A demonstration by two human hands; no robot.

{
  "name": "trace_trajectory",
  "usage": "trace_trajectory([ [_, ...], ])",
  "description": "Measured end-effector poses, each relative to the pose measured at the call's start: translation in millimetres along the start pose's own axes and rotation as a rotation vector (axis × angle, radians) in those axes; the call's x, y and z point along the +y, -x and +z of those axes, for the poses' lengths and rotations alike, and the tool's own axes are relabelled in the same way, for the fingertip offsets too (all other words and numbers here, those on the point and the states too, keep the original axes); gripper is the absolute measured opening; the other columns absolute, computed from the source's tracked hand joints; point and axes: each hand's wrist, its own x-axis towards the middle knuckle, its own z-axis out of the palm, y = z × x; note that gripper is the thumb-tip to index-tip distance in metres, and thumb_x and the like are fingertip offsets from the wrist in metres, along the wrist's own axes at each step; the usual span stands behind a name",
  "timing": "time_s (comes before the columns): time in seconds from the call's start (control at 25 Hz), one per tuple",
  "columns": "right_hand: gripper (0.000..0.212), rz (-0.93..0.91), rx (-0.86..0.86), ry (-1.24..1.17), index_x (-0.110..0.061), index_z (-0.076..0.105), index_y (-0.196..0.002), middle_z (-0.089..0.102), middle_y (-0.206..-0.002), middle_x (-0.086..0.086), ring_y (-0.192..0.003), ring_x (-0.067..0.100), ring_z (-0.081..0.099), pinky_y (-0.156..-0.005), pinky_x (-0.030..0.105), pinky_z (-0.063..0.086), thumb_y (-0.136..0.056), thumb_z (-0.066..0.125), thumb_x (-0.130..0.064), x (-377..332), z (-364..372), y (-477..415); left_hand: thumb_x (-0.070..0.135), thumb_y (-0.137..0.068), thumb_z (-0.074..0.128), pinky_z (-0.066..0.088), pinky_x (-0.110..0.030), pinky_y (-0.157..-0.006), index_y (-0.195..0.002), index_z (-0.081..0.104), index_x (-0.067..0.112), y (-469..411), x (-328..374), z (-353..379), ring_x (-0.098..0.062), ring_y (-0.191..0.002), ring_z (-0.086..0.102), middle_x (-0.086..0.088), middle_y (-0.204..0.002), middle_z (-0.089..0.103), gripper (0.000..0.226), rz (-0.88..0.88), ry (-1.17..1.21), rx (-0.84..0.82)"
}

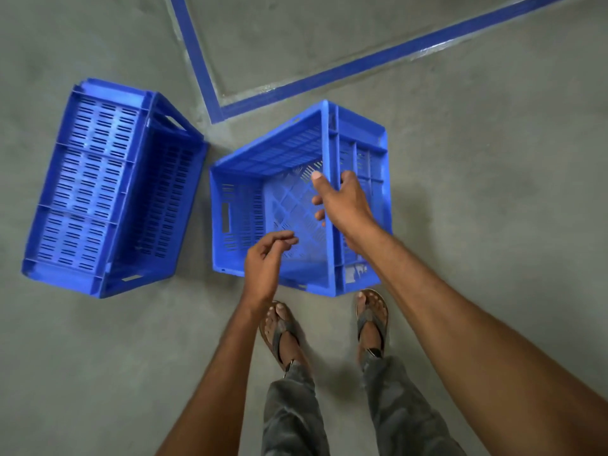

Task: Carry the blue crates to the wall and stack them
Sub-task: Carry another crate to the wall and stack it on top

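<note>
Both bare arms reach forward and down from the bottom of the view. The right hand (343, 200) is at the right-hand rim of the nearer blue slotted plastic crate (245, 205), with thumb and fingers curled round that rim in a grip. Its wrist is bent and the forearm runs back toward the lower right. The left hand (265, 263) hovers over the near wall of the same crate. Its fingers are loosely curled, the tips close together, and it holds nothing and touches nothing that can be seen.

This crate sits just ahead of the person's feet in grey sandals (279, 327), its open top facing the camera and its lattice bottom visible inside. Whether it rests flat on the floor cannot be told.

A second blue slotted plastic crate (88, 179) lies tipped on its side to the left, close beside the first and well apart from both hands. Both crates are on the grey concrete floor (477, 192). Blue floor tape (362, 64) forms a corner just beyond them. The person wears grey trousers (289, 419).
</note>
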Motion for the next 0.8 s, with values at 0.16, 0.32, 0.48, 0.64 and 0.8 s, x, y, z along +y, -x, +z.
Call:
trace_trajectory([
  [0.16, 0.051, -0.034, 0.117, -0.031, -0.02, 0.041, -0.112, 0.061, -0.089, 0.011, -0.049, 0.018, 0.055, -0.043, 0.025, 0.043, -0.086, 0.059, -0.061, -20.1, 1.8, 39.4, 0.02, -0.081, 0.066, 0.052, -0.03, -0.094, -0.102, 0.073, 0.014, -13.7, -7.6, -24.5, -0.014, -0.095, 0.069, -0.005, -0.1, 0.076, 0.024, -0.034, -0.019, 0.153],
  [0.32, 0.039, -0.015, 0.153, -0.108, -0.023, 0.042, -0.097, 0.05, -0.066, 0.006, -0.039, 0.015, 0.041, -0.041, 0.025, 0.035, -0.087, 0.063, -0.054, -75.0, -65.9, 87.2, 0.022, -0.087, 0.07, 0.049, -0.019, -0.091, -0.122, 0.064, 0.013, -4.3, 2.6, -41.3, -0.015, -0.104, 0.062, -0.003, -0.113, 0.065, 0.036, -0.169, 0.15, 0.282],
  [0.48, 0.028, 0.067, 0.032, -0.24, -0.022, 0.045, -0.079, 0.043, -0.048, -0.002, -0.031, 0.011, 0.034, -0.037, 0.015, 0.027, -0.096, 0.061, -0.037, -136.6, -167.2, 151.1, 0.062, -0.083, 0.061, 0.044, -0.037, -0.108, -0.13, 0.059, 0.023, 10.9, 20.1, -61.0, -0.02, -0.123, 0.056, -0.003, -0.13, 0.062, 0.061, -0.29, 0.083, 0.403],
  [0.64, 0.025, 0.069, -0.049, -0.328, -0.022, 0.047, -0.081, 0.041, -0.048, -0.003, -0.031, 0.01, 0.033, -0.036, 0.014, 0.027, -0.097, 0.057, -0.037, -169.2, -202.9, 204.1, 0.053, -0.106, 0.033, 0.046, -0.042, -0.105, -0.145, 0.048, 0.008, 30.5, 70.3, -73.2, -0.02, -0.121, 0.054, -0.003, -0.133, 0.055, 0.061, -0.382, 0.416, 0.313],
  [0.8, 0.027, -0.021, -0.066, -0.35, -0.021, 0.041, -0.085, 0.041, -0.052, -0.001, -0.032, 0.012, 0.032, -0.035, 0.018, 0.028, -0.096, 0.062, -0.036, -199.7, -189.4, 251.1, 0.051, -0.107, 0.033, 0.054, -0.039, -0.086, -0.125, 0.063, 0.006, 42.6, 99.1, -93.3, -0.025, -0.092, 0.064, -0.009, -0.107, 0.066, 0.057, -0.356, 0.39, 0.373],
])
